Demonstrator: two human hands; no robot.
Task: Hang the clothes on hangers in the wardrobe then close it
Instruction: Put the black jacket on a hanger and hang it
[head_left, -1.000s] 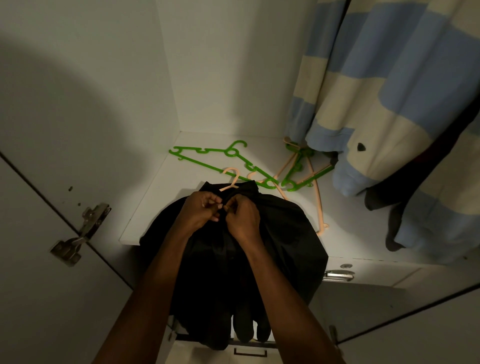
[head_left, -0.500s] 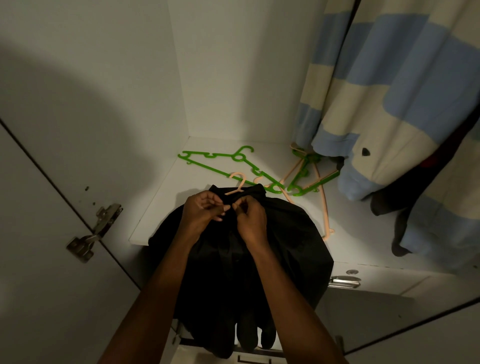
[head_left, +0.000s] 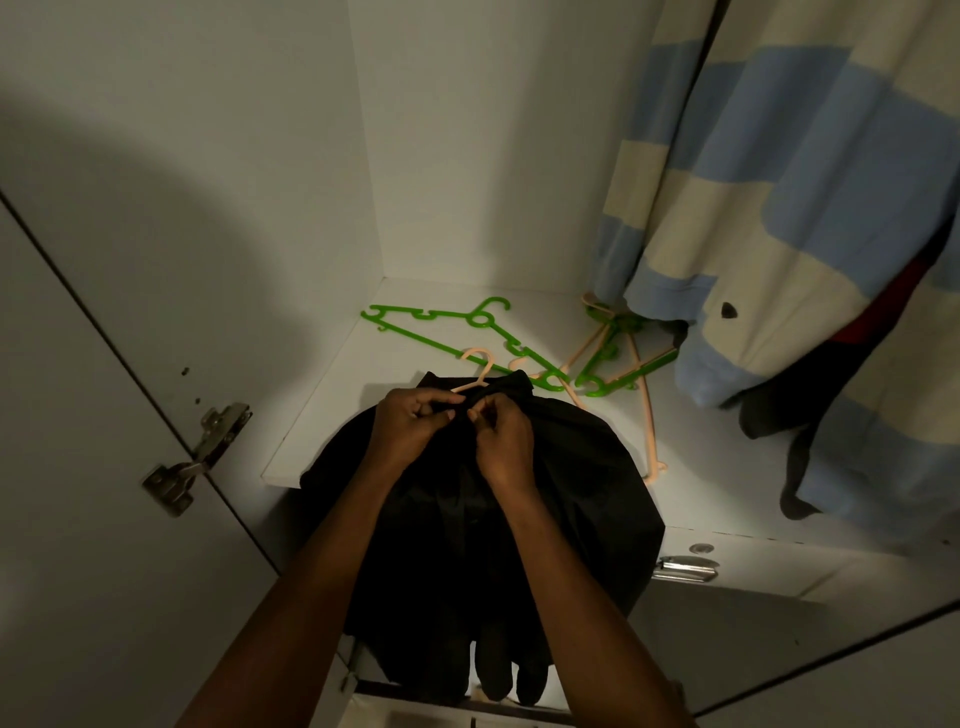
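Over the wardrobe shelf (head_left: 332, 395), left hand (head_left: 410, 426) and right hand (head_left: 504, 441) knuckles-up, both pinching the black garment (head_left: 571, 493) collar.

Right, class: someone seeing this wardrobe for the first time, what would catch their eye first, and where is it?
Probably the two hands at the centre, the left hand and right hand pinching the collar of a black garment on a peach hanger. Next, the bright green hangers lying loose on the white shelf behind, and the blue-and-cream striped garment hanging at upper right.

Black garment (head_left: 519, 519) on peach hanger (head_left: 475, 371); green hangers (head_left: 457, 332) on white shelf (head_left: 332, 415); blue-and-cream striped garment (head_left: 779, 208) hanging right.
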